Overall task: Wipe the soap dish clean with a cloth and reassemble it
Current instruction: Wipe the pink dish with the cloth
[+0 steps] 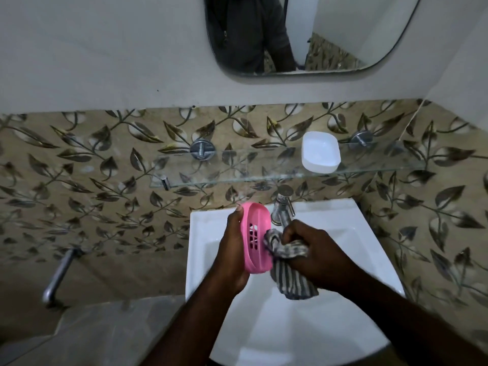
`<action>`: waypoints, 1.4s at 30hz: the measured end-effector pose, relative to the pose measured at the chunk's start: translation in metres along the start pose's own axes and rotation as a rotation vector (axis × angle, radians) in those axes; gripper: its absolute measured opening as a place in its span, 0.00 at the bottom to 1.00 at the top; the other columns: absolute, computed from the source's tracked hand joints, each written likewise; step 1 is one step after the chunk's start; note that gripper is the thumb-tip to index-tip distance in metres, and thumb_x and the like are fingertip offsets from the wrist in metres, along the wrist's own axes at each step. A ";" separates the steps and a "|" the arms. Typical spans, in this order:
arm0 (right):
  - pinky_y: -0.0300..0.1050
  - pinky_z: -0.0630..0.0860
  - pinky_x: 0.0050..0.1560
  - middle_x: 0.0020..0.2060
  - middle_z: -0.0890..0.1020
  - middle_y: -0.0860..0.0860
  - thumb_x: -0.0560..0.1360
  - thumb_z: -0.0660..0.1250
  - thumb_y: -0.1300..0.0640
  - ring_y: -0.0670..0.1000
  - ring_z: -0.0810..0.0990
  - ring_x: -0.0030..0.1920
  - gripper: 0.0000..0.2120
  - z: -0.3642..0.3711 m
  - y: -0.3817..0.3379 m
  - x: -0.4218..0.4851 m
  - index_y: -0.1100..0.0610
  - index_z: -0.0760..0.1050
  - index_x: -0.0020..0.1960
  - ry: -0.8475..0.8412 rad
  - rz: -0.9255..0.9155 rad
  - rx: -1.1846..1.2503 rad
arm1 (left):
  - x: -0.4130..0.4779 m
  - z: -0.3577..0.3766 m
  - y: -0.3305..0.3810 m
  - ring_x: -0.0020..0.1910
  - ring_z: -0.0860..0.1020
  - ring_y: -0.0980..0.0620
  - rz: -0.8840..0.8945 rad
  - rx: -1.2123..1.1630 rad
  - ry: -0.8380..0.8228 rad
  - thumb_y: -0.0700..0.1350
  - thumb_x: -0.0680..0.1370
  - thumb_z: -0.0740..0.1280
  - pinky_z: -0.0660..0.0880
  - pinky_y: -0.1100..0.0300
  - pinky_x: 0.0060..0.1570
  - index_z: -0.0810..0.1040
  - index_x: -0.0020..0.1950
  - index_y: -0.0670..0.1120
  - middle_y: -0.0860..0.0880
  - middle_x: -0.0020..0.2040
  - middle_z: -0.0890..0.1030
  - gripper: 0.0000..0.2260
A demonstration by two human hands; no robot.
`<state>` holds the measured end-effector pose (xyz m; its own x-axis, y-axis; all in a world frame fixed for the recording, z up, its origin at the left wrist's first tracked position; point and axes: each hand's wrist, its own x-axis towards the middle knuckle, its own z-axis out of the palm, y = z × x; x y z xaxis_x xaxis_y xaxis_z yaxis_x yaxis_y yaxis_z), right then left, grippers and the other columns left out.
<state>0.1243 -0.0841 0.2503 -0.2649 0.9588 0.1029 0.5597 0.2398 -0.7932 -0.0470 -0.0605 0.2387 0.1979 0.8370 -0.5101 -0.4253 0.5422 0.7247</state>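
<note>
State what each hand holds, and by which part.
The left hand grips the pink drainer tray by its long outer edge, tilted over the sink. The right hand clutches the striped cloth bunched at its upper end.

Two hands: the left point(232, 249) and the right point(314, 249). One pink tray point(257, 239), held upright. One white dish point(320, 151). One striped cloth point(290, 273). One glass shelf point(237, 170) with two round metal mounts, one point(202, 150) to the left and one point(360, 140) to the right. One sink point(343, 233), one tap point(282, 207), one mirror point(343, 35). One metal pipe point(59, 276) on the wall.
</note>
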 end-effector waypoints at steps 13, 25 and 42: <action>0.30 0.73 0.44 0.44 0.81 0.44 0.72 0.71 0.65 0.40 0.80 0.44 0.14 -0.007 -0.030 0.009 0.48 0.74 0.49 0.461 -0.083 0.193 | -0.001 0.011 -0.002 0.35 0.81 0.47 0.140 0.343 0.043 0.64 0.80 0.49 0.75 0.57 0.39 0.80 0.56 0.43 0.44 0.40 0.84 0.30; 0.39 0.78 0.50 0.46 0.85 0.43 0.73 0.69 0.71 0.43 0.83 0.47 0.18 -0.003 -0.017 0.020 0.48 0.80 0.50 0.325 -0.012 0.294 | -0.021 0.000 -0.001 0.41 0.75 0.48 0.195 0.613 -0.231 0.44 0.65 0.68 0.75 0.53 0.42 0.77 0.53 0.65 0.49 0.49 0.79 0.21; 0.24 0.69 0.54 0.51 0.80 0.37 0.71 0.72 0.68 0.32 0.78 0.53 0.20 -0.004 -0.012 0.019 0.48 0.80 0.56 0.413 -0.047 0.016 | -0.029 -0.019 -0.012 0.38 0.79 0.55 0.584 0.681 -0.023 0.41 0.71 0.69 0.74 0.66 0.36 0.79 0.55 0.62 0.53 0.43 0.84 0.19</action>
<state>0.1157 -0.0680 0.2648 0.0489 0.9282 0.3689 0.5409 0.2858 -0.7910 -0.0643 -0.0926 0.2357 0.1348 0.9904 0.0298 0.1510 -0.0503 0.9873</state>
